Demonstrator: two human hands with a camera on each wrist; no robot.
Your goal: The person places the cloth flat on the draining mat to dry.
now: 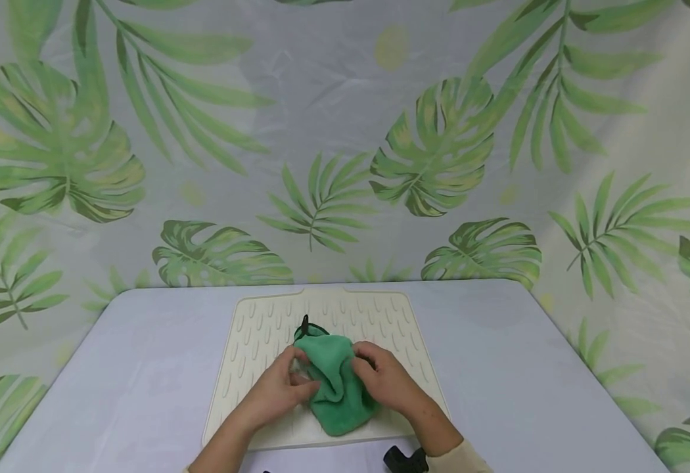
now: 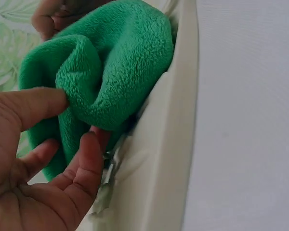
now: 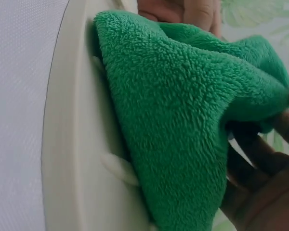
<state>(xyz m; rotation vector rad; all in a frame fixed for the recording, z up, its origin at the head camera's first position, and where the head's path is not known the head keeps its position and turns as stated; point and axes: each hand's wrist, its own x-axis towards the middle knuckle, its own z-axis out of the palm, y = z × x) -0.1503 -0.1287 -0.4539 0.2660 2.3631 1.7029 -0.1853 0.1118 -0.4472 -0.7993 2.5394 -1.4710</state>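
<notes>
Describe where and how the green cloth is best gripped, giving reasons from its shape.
Probably best pinched by the raised fold of the green cloth, coming from its left, where the left hand touches it. The fold stands up from the bunched fabric, so it offers something to close around; the near end lies low against the mat, offering less grip.

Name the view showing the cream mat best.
The head view: the cream mat shows nearly all its outline, despite the green cloth on it. The left wrist view catches only an edge strip beside the cloth; the right wrist view, another such strip.
</notes>
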